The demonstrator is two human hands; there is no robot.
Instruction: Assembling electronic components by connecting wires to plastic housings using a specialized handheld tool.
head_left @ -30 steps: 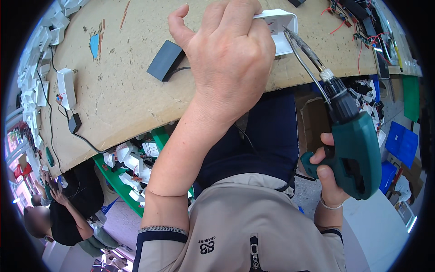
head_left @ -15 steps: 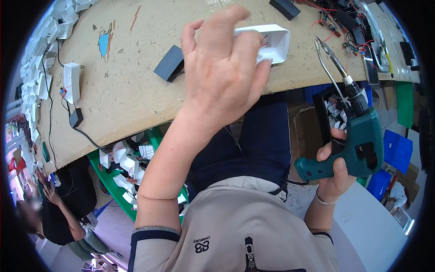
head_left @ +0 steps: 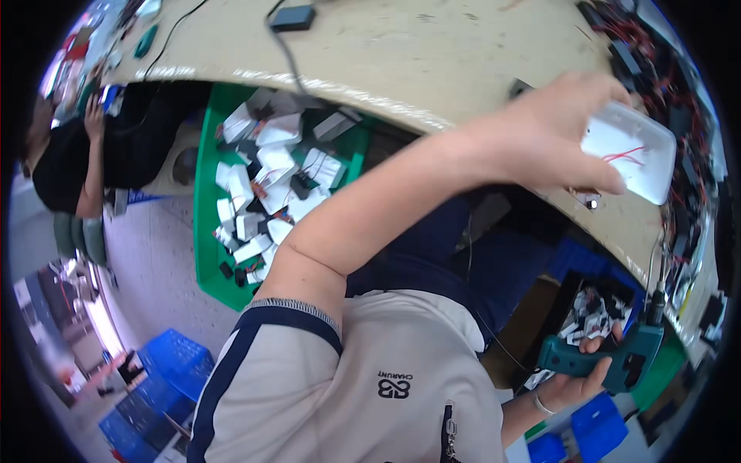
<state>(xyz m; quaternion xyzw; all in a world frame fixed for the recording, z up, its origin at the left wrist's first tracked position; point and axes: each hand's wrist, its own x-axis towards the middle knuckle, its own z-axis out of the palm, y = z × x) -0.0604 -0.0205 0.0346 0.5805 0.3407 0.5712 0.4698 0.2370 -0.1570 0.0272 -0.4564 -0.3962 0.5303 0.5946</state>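
A white plastic housing (head_left: 644, 166), shaped like a shallow open box with thin red wires inside, is gripped at its near-left side by my left hand (head_left: 559, 135), thumb along the rim. It is tilted above the right part of the bench. Lower right, my right hand (head_left: 575, 386) is wrapped round the handle of a green soldering gun (head_left: 634, 359). The gun's metal tip points up past the bench edge and is blurred. Partly behind my left hand, a small dark block (head_left: 521, 87) rests on the bench.
A green bin (head_left: 207, 262) full of white housings stands below the bench (head_left: 401, 54) on the left. Tangled red wires and dark parts (head_left: 679, 123) line the bench's right end. A black adapter (head_left: 293, 18) with a cable lies far left. Another person (head_left: 73, 166) sits at left.
My left hand has taken hold of the white housing and lifted it to the right. The view has swung round, and the soldering gun now appears lower right, still in my right hand.
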